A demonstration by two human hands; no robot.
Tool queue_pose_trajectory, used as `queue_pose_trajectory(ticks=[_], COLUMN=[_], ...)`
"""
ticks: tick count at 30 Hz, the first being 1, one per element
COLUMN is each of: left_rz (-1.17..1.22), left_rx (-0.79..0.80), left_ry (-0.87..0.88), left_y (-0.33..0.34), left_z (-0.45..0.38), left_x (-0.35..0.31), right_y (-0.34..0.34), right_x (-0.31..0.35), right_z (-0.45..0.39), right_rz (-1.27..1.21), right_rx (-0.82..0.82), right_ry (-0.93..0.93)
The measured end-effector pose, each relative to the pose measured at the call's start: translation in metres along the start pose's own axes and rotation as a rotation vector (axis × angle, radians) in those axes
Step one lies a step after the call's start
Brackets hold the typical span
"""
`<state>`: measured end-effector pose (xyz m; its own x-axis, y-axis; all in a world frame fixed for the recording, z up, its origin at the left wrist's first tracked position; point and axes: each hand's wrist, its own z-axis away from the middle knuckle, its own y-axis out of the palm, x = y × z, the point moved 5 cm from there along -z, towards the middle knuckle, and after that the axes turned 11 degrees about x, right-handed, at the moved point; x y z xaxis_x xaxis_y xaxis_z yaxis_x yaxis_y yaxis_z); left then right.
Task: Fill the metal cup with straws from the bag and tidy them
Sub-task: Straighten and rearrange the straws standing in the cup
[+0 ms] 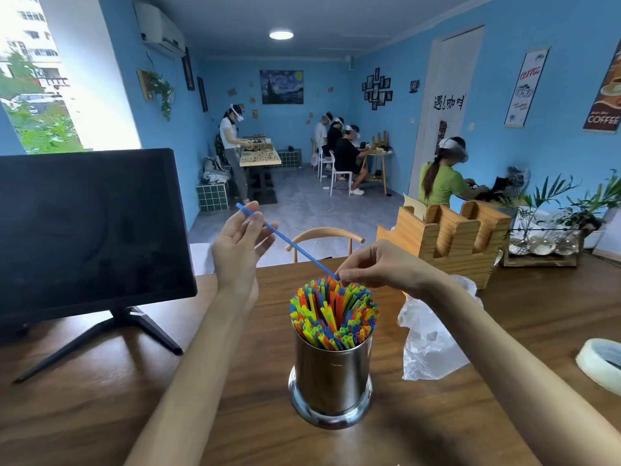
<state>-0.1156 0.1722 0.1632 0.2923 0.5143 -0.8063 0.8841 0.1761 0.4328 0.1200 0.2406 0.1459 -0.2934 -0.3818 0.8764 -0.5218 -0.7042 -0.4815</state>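
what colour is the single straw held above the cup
Blue; the straw, held by both hands, shows best in the head view.

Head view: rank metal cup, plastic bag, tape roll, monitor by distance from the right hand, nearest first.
From the right hand, which pinches the blue straw:
1. Metal cup, just below the hand, its straws almost at the fingertips.
2. Plastic bag, to the right of the cup, under the forearm; close to call against the cup.
3. Tape roll, at the far right table edge.
4. Monitor, far left.
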Motion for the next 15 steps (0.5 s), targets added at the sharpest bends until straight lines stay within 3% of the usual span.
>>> queue_pose_trajectory(ticks=[5,9,15], left_rz=[-0.271,-0.604,-0.817], left_rx=[0.121,0.339,0.516], left_ry=[0.137,0.223,0.076], left_y=[0.012,0.032,0.034], left_z=[0.009,0.021,0.03], left_x=[-0.006,0.002,0.034], right_y=[-0.023,-0.011,-0.009], right_x=[-0.013,-0.028,-0.033], right_z=[-0.001,-0.005,-0.011], right_rz=[0.086,0.125,0.162], right_rx=[-0.222,-0.05,-0.051], right_ry=[0.029,0.191,0.235])
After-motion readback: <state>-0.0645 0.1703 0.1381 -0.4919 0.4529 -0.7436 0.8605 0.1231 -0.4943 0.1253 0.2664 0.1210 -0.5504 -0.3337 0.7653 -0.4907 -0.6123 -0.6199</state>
